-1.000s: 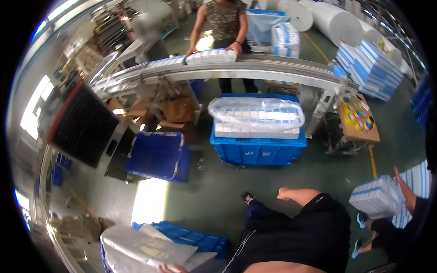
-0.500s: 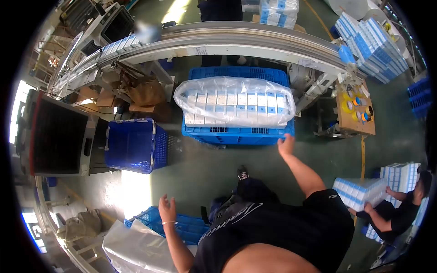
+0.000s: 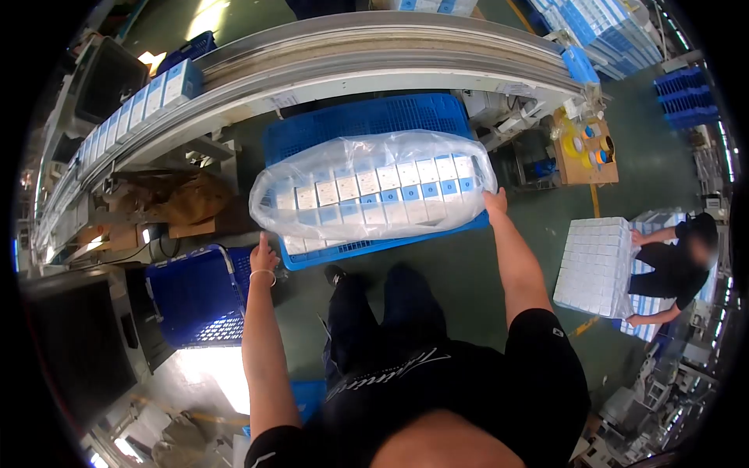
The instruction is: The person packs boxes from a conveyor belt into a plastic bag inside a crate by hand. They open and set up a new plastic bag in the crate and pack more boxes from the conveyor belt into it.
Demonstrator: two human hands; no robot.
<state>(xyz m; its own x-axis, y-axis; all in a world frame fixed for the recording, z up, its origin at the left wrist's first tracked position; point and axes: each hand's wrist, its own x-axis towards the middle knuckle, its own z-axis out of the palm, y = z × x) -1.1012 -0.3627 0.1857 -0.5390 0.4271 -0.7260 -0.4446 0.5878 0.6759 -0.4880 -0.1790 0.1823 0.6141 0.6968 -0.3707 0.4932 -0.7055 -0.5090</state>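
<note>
A clear plastic bag (image 3: 370, 146), its mouth spread open, surrounds rows of small white-and-blue boxes (image 3: 388, 179). The packed boxes rest on a blue plastic crate (image 3: 359, 117) in front of me. At the bag's right edge, my right hand (image 3: 496, 204) has its fingers curled against the film. My left hand (image 3: 264, 254) is by the bag's left front corner, one finger stretched out and the others partly hidden; no object shows in it.
A conveyor (image 3: 351, 58) crosses behind the crate, with a row of boxes (image 3: 144, 105) on its left. A blue basket (image 3: 195, 300) stands left of me. Tape rolls (image 3: 589, 144) lie on a board. A co-worker (image 3: 675, 261) at right handles a wrapped box stack (image 3: 591, 265).
Both my hands have moved forward to the bag, the left from far behind. My view has shifted closer to the crate. The co-worker's box stack is turned differently.
</note>
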